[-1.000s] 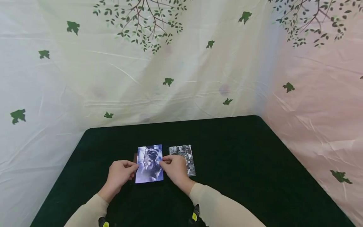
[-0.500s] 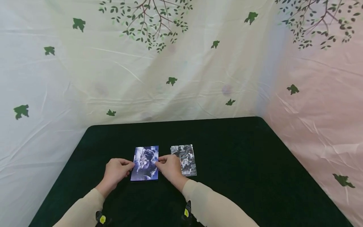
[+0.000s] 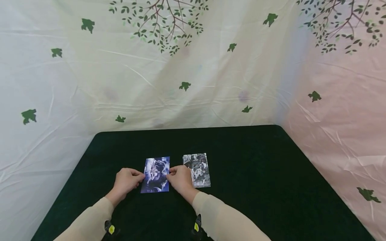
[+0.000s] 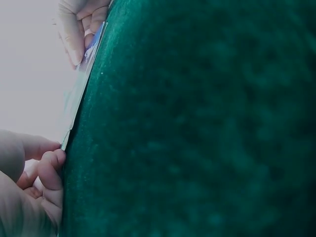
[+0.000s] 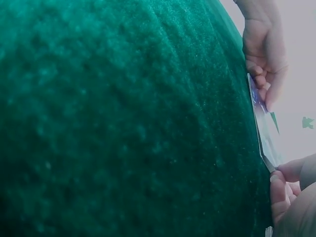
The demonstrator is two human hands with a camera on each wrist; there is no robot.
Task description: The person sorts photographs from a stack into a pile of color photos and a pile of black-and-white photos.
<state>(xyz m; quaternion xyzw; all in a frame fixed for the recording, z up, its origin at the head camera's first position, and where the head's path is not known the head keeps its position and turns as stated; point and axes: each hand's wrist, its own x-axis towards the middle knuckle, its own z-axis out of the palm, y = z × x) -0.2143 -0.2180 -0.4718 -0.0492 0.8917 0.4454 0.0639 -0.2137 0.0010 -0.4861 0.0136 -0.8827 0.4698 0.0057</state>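
A blue-violet photo card (image 3: 155, 175) lies low over the dark green table, its picture facing up. My left hand (image 3: 127, 181) pinches its left edge between thumb and fingers. At the opposite edge, my right hand (image 3: 181, 178) holds it the same way. In the left wrist view the card (image 4: 83, 84) is seen nearly edge-on, close against the cloth. Whether other cards lie beneath it cannot be made out. A stack of black-and-white photo cards (image 3: 200, 170) sits just right of it, partly hidden by my right hand.
Dark green velvety cloth covers the table (image 3: 256, 180), which has rounded far corners. A pale curtain (image 3: 150, 73) printed with leaves and branches hangs behind and along both sides.
Both hands have shifted the blue-violet card left and lowered it. The brown edge that showed behind its left side is now out of sight. The black-and-white stack has stayed in place.
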